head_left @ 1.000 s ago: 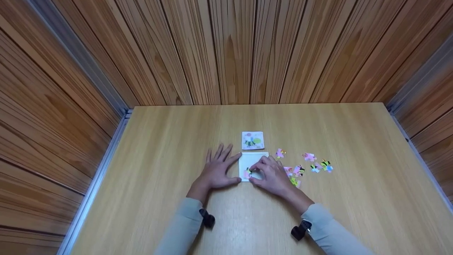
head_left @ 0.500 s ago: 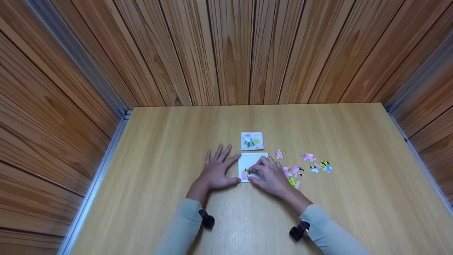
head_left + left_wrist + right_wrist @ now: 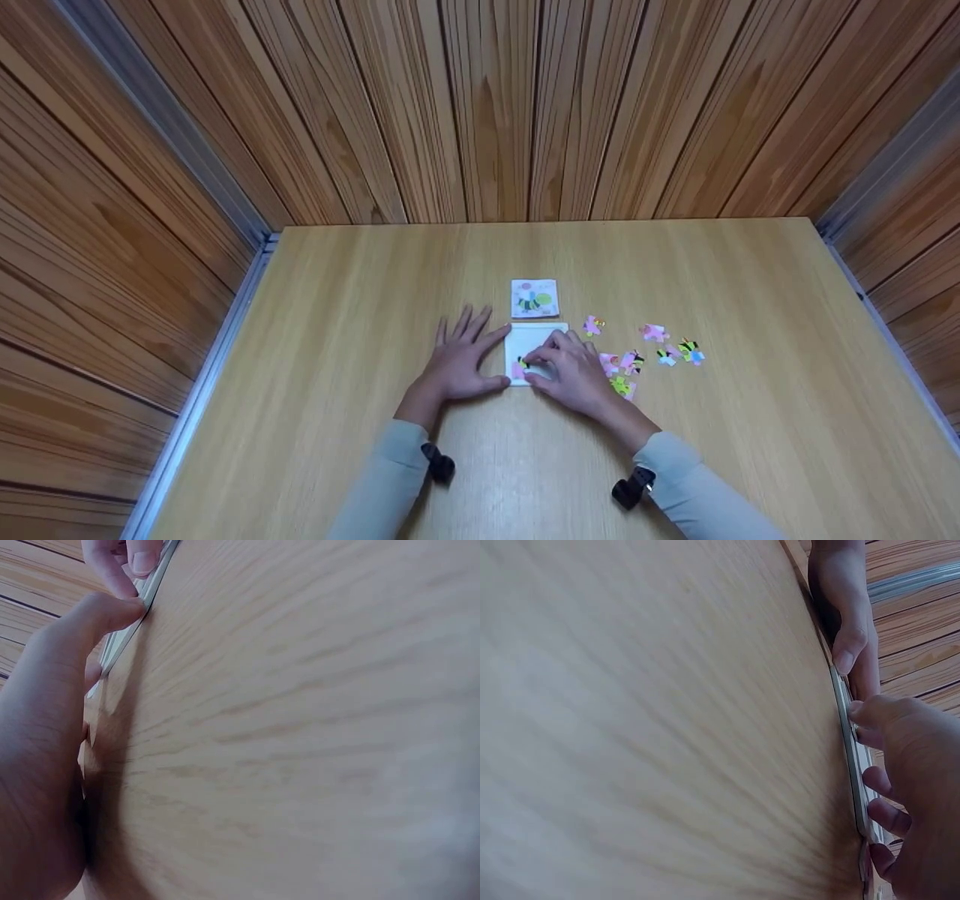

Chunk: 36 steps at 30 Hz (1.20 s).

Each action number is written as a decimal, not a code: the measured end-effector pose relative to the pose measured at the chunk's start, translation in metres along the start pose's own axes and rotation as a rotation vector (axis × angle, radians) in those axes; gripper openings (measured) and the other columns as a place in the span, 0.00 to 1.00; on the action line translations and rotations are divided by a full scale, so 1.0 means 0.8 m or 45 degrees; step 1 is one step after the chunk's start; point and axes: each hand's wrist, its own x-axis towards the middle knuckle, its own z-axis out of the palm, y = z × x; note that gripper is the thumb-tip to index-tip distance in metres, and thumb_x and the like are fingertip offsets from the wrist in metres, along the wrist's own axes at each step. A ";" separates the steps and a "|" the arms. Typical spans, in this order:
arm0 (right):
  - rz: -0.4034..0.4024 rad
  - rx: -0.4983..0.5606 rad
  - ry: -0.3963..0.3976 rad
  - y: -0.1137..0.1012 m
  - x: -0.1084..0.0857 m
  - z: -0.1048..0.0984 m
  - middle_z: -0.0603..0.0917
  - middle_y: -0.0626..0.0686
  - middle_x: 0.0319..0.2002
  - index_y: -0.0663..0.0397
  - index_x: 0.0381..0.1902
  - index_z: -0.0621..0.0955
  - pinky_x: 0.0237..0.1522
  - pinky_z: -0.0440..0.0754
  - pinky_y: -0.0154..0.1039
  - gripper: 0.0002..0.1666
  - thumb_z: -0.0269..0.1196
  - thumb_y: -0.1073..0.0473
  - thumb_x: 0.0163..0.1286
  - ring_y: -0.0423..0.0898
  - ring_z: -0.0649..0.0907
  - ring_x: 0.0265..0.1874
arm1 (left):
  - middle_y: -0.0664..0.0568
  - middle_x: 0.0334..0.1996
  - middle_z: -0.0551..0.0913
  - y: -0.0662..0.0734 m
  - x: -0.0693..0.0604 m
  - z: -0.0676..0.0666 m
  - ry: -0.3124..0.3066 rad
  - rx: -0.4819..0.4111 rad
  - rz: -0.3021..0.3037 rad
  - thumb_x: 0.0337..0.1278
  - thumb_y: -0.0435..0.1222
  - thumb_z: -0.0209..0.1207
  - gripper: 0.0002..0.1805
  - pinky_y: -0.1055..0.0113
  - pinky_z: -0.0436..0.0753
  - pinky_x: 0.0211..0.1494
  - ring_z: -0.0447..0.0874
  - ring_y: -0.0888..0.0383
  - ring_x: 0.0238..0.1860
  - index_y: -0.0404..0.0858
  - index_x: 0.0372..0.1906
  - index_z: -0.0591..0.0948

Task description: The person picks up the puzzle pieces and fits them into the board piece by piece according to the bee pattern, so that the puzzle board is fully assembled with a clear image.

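A white square puzzle tray [image 3: 534,331] lies on the table. In its lower left corner is a pink puzzle piece with black and yellow [image 3: 520,367]. My right hand [image 3: 574,373] reaches over the tray, its thumb and index finger pinching at that piece; the fingertips partly cover it. My left hand [image 3: 463,363] lies spread on the table at the tray's left, thumb and index fingertip touching its edge. The left wrist view has the left thumb [image 3: 112,611] against the tray's rim. In the right wrist view, the right hand [image 3: 915,757] is over the tray [image 3: 849,754].
Just beyond the tray lies a square picture card with a bee [image 3: 535,299]. Several loose puzzle pieces are scattered to the right, including a pink one [image 3: 655,333] and a yellow-green one [image 3: 621,385]. Wooden walls [image 3: 495,112] border the table [image 3: 360,300] at back and sides.
My right fingertips have shifted very slightly at the piece in the tray's lower left corner. The left hand, the card and the loose pieces stay in place.
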 end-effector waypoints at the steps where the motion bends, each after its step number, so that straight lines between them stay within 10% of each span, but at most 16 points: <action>1: 0.004 0.003 -0.001 0.000 0.000 0.000 0.84 0.49 0.45 0.43 0.49 0.94 0.48 0.69 0.43 0.12 0.80 0.50 0.71 0.49 0.78 0.46 | 0.47 0.96 0.46 0.000 0.000 0.000 -0.002 0.001 -0.001 0.66 0.73 0.60 0.52 0.21 0.35 0.92 0.35 0.32 0.96 0.62 0.91 0.63; 36: 0.065 0.069 -0.056 -0.002 0.001 -0.005 0.84 0.48 0.48 0.42 0.52 0.94 0.51 0.67 0.41 0.15 0.80 0.47 0.71 0.47 0.77 0.48 | 0.48 0.96 0.45 0.000 0.000 0.000 -0.009 0.010 -0.015 0.65 0.73 0.60 0.52 0.23 0.32 0.92 0.33 0.36 0.97 0.62 0.91 0.63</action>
